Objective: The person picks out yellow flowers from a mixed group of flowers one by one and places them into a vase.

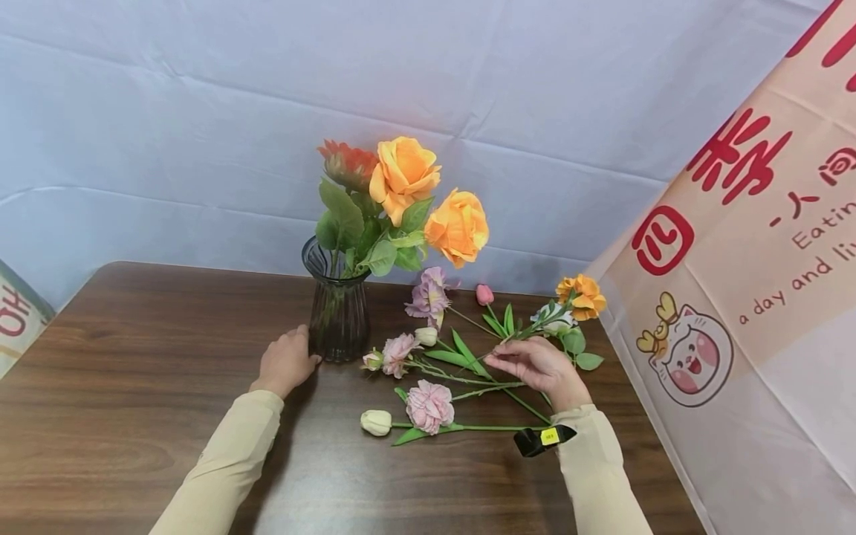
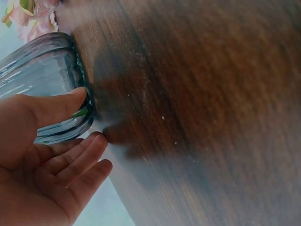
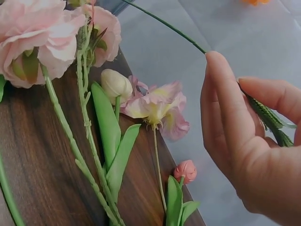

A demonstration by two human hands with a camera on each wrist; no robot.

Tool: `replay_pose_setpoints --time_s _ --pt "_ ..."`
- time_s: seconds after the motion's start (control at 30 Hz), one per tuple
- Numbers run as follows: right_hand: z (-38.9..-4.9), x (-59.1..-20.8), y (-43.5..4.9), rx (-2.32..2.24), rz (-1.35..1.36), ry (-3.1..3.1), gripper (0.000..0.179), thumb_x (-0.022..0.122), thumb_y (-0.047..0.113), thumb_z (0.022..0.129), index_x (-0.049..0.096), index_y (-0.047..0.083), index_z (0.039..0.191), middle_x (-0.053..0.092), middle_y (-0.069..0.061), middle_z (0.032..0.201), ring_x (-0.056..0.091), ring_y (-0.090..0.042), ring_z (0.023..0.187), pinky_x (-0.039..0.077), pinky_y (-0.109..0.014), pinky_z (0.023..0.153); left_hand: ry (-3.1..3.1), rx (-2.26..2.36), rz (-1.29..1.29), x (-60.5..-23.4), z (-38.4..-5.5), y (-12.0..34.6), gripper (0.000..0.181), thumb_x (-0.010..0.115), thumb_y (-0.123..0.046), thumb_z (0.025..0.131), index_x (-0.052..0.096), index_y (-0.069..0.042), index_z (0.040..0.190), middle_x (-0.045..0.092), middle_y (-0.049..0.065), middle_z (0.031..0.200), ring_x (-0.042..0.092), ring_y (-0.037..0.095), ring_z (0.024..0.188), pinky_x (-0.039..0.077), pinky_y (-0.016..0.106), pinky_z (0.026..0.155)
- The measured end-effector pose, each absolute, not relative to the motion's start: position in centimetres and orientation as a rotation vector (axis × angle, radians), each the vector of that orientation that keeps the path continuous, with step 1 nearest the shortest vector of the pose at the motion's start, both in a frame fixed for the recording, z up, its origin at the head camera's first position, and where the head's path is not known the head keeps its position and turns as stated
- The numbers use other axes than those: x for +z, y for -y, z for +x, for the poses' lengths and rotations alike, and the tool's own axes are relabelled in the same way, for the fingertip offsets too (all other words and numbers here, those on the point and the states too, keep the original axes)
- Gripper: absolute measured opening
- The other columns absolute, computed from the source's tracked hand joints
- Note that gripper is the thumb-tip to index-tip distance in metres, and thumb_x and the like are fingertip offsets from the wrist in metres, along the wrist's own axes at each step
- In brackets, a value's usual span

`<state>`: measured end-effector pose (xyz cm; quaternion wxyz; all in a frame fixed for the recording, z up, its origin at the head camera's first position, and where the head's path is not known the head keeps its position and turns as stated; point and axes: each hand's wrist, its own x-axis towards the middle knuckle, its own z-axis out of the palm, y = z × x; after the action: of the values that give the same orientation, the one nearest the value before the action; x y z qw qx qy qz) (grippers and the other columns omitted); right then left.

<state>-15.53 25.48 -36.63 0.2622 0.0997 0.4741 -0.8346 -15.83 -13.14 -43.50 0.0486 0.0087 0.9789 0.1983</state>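
A dark ribbed glass vase [image 1: 339, 319] stands upright on the table, holding two orange roses [image 1: 405, 178] and a red flower [image 1: 348, 165]. My left hand [image 1: 286, 362] grips the vase low down; in the left wrist view its thumb [image 2: 61, 107] lies along one side and the other fingers are at the opposite side. Over the loose flowers, my right hand [image 1: 543, 369] pinches a thin green stem [image 3: 169, 26] between thumb and fingers. That stem appears to belong to the smaller orange flower [image 1: 583, 297], whose bloom points away to the right.
Several loose flowers lie right of the vase: pink blooms [image 1: 430, 406], a white tulip [image 1: 377, 423], a purple flower [image 1: 428, 297] and a pink tulip [image 1: 484, 295]. A pale cloth [image 1: 254, 148] hangs behind the wooden table [image 1: 147, 386]. A printed banner [image 1: 749, 297] borders the right side.
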Motion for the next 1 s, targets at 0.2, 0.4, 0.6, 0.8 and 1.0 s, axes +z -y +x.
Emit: replay_pose_setpoints --time_s 0.2,0.4,0.6,0.8,1.0 --pt "-15.5 -36.7 -25.5 -2.295 0.27 -1.211 0.036 0.033 -0.016 0.09 0.065 -0.008 0.076 0.058 -0.018 0.081 0.064 -0.031 0.085 0.048 -0.036 0.085 -2.989 0.599 0.042 -43.5 -15.8 13.2 0.059 0.065 -0.017 0.084 0.039 0.015 0.126 0.051 0.033 0.116 0.055 0.046 0.093 0.047 0.052 0.075" --pt "-15.6 -36.5 -25.1 -2.349 0.3 -1.137 0.037 0.031 -0.015 0.091 0.065 -0.01 0.076 0.058 -0.02 0.082 0.063 -0.033 0.087 0.048 -0.037 0.084 -2.99 0.598 0.04 -43.4 -15.8 13.2 0.059 0.066 -0.017 0.084 0.04 0.015 0.126 0.052 0.032 0.115 0.056 0.046 0.091 0.047 0.053 0.074" --pt "-15.7 -36.2 -24.6 -2.408 0.33 -1.082 0.037 0.031 -0.015 0.091 0.065 -0.011 0.077 0.058 -0.02 0.083 0.062 -0.032 0.086 0.049 -0.04 0.083 -2.992 0.592 0.038 -43.4 -15.8 13.2 0.058 0.065 -0.017 0.084 0.04 0.015 0.125 0.053 0.032 0.113 0.056 0.046 0.091 0.047 0.053 0.074" --pt "-16.0 -35.9 -24.1 -2.443 0.319 -1.048 0.035 0.032 -0.015 0.091 0.064 -0.01 0.076 0.056 -0.019 0.084 0.061 -0.03 0.086 0.048 -0.041 0.084 -2.994 0.592 0.039 -43.3 -15.8 13.2 0.059 0.065 -0.017 0.084 0.04 0.015 0.126 0.052 0.033 0.114 0.056 0.046 0.091 0.047 0.053 0.074" --pt "-16.4 -35.7 -23.5 -2.441 0.324 -1.033 0.036 0.033 -0.015 0.09 0.064 -0.01 0.073 0.056 -0.017 0.081 0.061 -0.029 0.083 0.047 -0.041 0.086 -2.99 0.594 0.036 -43.4 -15.8 13.2 0.058 0.065 -0.017 0.084 0.04 0.015 0.125 0.053 0.032 0.114 0.056 0.047 0.092 0.047 0.053 0.074"
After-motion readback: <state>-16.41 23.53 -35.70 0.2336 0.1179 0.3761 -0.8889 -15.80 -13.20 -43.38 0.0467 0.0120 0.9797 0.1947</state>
